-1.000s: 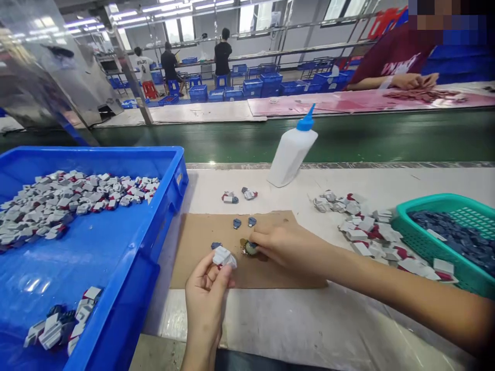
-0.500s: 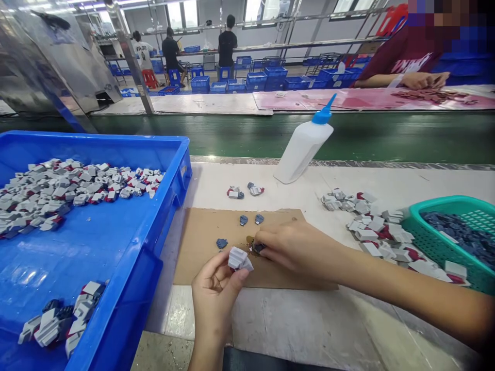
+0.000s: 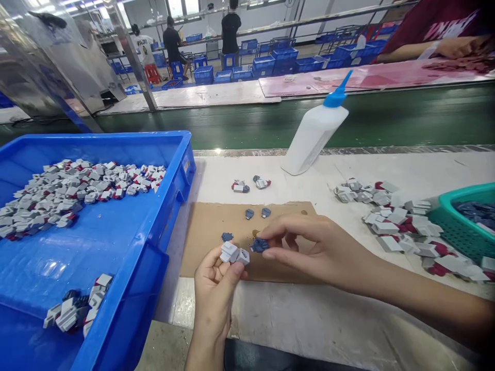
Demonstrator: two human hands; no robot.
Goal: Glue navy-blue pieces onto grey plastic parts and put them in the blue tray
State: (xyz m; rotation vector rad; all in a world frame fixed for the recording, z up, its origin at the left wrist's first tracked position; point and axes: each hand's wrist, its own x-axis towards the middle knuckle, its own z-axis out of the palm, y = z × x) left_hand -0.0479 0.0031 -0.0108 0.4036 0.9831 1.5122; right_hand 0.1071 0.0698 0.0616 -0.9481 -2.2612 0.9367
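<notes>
My left hand (image 3: pixel 216 286) is closed on a light grey plastic part (image 3: pixel 230 251), held over the near edge of a brown cardboard sheet (image 3: pixel 209 216). Between thumb and fingers, my right hand (image 3: pixel 297 245) pinches a dark blue plastic piece (image 3: pixel 260 245), just right of the grey part and apart from it. Behind that piece a small brown wet spot (image 3: pixel 256 233) shows on the cardboard. Three more dark blue pieces lie there, one of them a loose piece (image 3: pixel 227 236) near my left fingers. Two joined grey, red and blue parts (image 3: pixel 240 187) rest beyond the cardboard.
A blue tray (image 3: pixel 154 257) with many grey and red parts stands at left. A white squeeze bottle (image 3: pixel 315 136) leans behind the cardboard. Grey-red parts (image 3: pixel 390 226) and a green basket (image 3: pixel 456 232) are at right. Past the green conveyor belt (image 3: pixel 240 121), a co-worker's hands (image 3: pixel 460 47) handle pieces.
My right hand has lifted the dark blue piece off the wet spot and brought it beside the grey part. The grey part has turned in my left hand, its end now facing the blue piece.
</notes>
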